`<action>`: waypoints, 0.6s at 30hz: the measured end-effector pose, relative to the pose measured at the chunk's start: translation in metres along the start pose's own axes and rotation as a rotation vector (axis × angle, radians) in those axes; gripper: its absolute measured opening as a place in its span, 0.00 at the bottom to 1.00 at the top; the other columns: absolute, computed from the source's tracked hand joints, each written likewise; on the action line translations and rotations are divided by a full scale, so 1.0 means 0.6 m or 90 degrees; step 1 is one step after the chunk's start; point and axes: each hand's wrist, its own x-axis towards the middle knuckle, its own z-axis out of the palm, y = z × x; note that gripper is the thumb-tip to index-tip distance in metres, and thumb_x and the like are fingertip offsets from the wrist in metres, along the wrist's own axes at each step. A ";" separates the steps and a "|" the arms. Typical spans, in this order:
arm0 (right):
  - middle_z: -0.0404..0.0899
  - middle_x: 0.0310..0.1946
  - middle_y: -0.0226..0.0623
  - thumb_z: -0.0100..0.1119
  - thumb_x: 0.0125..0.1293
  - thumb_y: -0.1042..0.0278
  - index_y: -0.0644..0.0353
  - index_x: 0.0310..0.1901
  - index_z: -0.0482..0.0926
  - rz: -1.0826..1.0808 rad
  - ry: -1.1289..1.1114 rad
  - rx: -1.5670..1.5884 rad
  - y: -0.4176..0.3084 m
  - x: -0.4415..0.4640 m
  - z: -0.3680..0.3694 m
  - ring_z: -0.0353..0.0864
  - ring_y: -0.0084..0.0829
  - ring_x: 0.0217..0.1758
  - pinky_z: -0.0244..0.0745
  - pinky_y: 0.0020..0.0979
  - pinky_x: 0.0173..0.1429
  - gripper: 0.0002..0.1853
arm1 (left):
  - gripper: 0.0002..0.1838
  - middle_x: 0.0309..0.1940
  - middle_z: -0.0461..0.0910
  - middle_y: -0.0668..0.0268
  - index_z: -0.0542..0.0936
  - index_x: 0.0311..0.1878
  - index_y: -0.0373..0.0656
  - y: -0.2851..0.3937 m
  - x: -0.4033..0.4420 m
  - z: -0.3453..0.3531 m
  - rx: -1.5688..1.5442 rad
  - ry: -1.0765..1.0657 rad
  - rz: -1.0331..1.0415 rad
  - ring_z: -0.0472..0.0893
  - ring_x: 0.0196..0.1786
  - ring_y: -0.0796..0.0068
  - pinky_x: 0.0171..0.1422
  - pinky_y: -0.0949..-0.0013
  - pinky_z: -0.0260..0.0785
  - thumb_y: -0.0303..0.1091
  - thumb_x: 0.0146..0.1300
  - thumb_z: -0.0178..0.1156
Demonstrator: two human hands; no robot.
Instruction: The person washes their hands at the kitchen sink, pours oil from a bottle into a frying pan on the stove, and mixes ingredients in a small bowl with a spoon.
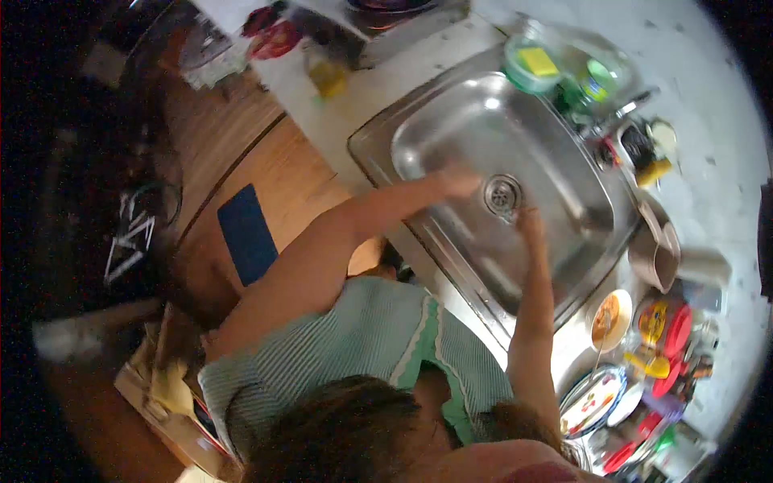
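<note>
Both of my hands reach over the stainless steel sink (555, 153). My left hand (460, 182) is smeared by motion just left of the round drain strainer (503, 196), above the basin floor. Close to the strainer's lower right side is my right hand (528, 221), also blurred, its arm stretched across the front rim. No object shows in either hand. Fingers of both hands are too unclear to tell their shape.
A green bowl with a yellow sponge (537, 61), a green bottle (594, 80) and a faucet (636, 103) line the sink's far edge. To the right stand a pink pitcher (656, 253), a bowl of food (609, 319), a plate (592, 402) and red-lidded jars (678, 330).
</note>
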 end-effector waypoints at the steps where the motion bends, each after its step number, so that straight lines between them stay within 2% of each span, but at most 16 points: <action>1: 0.74 0.21 0.40 0.60 0.51 0.70 0.64 0.25 0.75 -0.099 0.030 0.055 -0.023 -0.010 -0.028 0.76 0.31 0.28 0.73 0.33 0.31 0.07 | 0.11 0.39 0.81 0.60 0.80 0.41 0.41 0.002 -0.021 -0.001 0.324 -0.007 0.058 0.78 0.49 0.63 0.54 0.66 0.69 0.32 0.55 0.59; 2: 0.73 0.20 0.39 0.61 0.49 0.71 0.63 0.23 0.74 -0.192 0.059 0.107 -0.047 -0.012 -0.070 0.74 0.29 0.24 0.70 0.33 0.28 0.07 | 0.10 0.39 0.81 0.60 0.80 0.38 0.41 0.001 -0.023 0.001 0.432 0.006 0.061 0.78 0.49 0.63 0.54 0.64 0.69 0.31 0.53 0.60; 3: 0.73 0.19 0.38 0.61 0.48 0.72 0.63 0.22 0.74 -0.092 0.062 0.240 -0.068 0.005 -0.112 0.72 0.28 0.23 0.69 0.33 0.28 0.06 | 0.08 0.39 0.80 0.61 0.80 0.35 0.41 0.001 -0.025 0.002 0.539 0.020 0.063 0.78 0.50 0.63 0.53 0.62 0.69 0.30 0.51 0.60; 5: 0.72 0.17 0.37 0.61 0.46 0.75 0.62 0.21 0.73 0.132 0.052 0.507 -0.113 0.012 -0.174 0.68 0.27 0.20 0.67 0.32 0.26 0.06 | 0.06 0.38 0.80 0.64 0.79 0.31 0.41 -0.015 0.005 0.035 0.309 0.088 -0.023 0.76 0.52 0.60 0.54 0.52 0.68 0.29 0.47 0.61; 8: 0.71 0.14 0.37 0.62 0.44 0.77 0.64 0.20 0.71 0.142 0.144 0.552 -0.143 0.028 -0.194 0.62 0.27 0.18 0.64 0.32 0.24 0.07 | 0.13 0.55 0.74 0.59 0.80 0.39 0.41 -0.031 0.048 0.059 0.227 -0.068 -0.095 0.66 0.64 0.53 0.57 0.39 0.62 0.29 0.48 0.60; 9: 0.77 0.25 0.40 0.61 0.43 0.77 0.64 0.33 0.78 0.106 -0.024 0.487 -0.136 0.028 -0.185 0.72 0.25 0.27 0.70 0.29 0.33 0.12 | 0.15 0.59 0.69 0.58 0.79 0.42 0.41 -0.001 0.037 0.031 0.290 -0.046 -0.035 0.62 0.66 0.51 0.58 0.38 0.61 0.28 0.48 0.59; 11: 0.77 0.39 0.42 0.61 0.42 0.78 0.62 0.48 0.74 -0.063 -0.004 0.483 -0.130 0.017 -0.106 0.75 0.26 0.41 0.71 0.27 0.44 0.25 | 0.21 0.67 0.58 0.55 0.78 0.49 0.41 0.082 -0.041 -0.037 0.395 -0.013 0.066 0.55 0.70 0.48 0.60 0.35 0.57 0.28 0.48 0.58; 13: 0.66 0.62 0.45 0.63 0.44 0.78 0.59 0.67 0.58 -0.072 -0.224 0.399 -0.150 0.021 -0.163 0.65 0.32 0.66 0.65 0.29 0.63 0.44 | 0.26 0.71 0.46 0.55 0.74 0.56 0.44 0.041 -0.070 -0.047 0.412 0.018 0.072 0.50 0.73 0.51 0.58 0.38 0.59 0.28 0.48 0.59; 14: 0.67 0.61 0.45 0.65 0.44 0.76 0.60 0.66 0.60 0.000 -0.242 0.620 -0.168 0.048 -0.220 0.67 0.33 0.65 0.66 0.30 0.62 0.43 | 0.29 0.74 0.39 0.54 0.72 0.59 0.45 0.019 -0.074 -0.073 0.434 0.034 0.082 0.47 0.74 0.52 0.57 0.39 0.59 0.28 0.49 0.59; 15: 0.69 0.60 0.45 0.67 0.44 0.74 0.60 0.66 0.61 0.079 -0.259 0.843 -0.189 0.062 -0.268 0.68 0.34 0.63 0.66 0.31 0.62 0.43 | 0.28 0.70 0.51 0.51 0.74 0.57 0.44 0.013 -0.098 -0.102 0.383 0.125 0.136 0.57 0.70 0.50 0.58 0.44 0.60 0.27 0.48 0.60; 16: 0.70 0.59 0.45 0.69 0.44 0.72 0.61 0.65 0.62 0.160 -0.264 1.067 -0.213 0.076 -0.305 0.70 0.36 0.62 0.66 0.32 0.62 0.42 | 0.26 0.68 0.55 0.51 0.75 0.55 0.43 0.001 -0.124 -0.136 0.367 0.128 0.151 0.60 0.67 0.51 0.58 0.45 0.61 0.27 0.48 0.60; 17: 0.78 0.48 0.45 0.72 0.43 0.67 0.59 0.61 0.69 0.210 -0.164 1.189 -0.249 0.089 -0.329 0.78 0.34 0.51 0.71 0.31 0.55 0.39 | 0.24 0.65 0.60 0.51 0.75 0.53 0.43 -0.014 -0.149 -0.176 0.352 0.131 0.168 0.64 0.65 0.51 0.58 0.47 0.61 0.28 0.48 0.60; 18: 0.78 0.43 0.44 0.72 0.42 0.68 0.59 0.56 0.72 0.198 -0.166 0.930 -0.253 0.103 -0.296 0.79 0.33 0.47 0.71 0.30 0.51 0.34 | 0.23 0.62 0.64 0.51 0.76 0.51 0.42 -0.030 -0.179 -0.213 0.335 0.132 0.185 0.67 0.62 0.51 0.58 0.49 0.62 0.28 0.48 0.60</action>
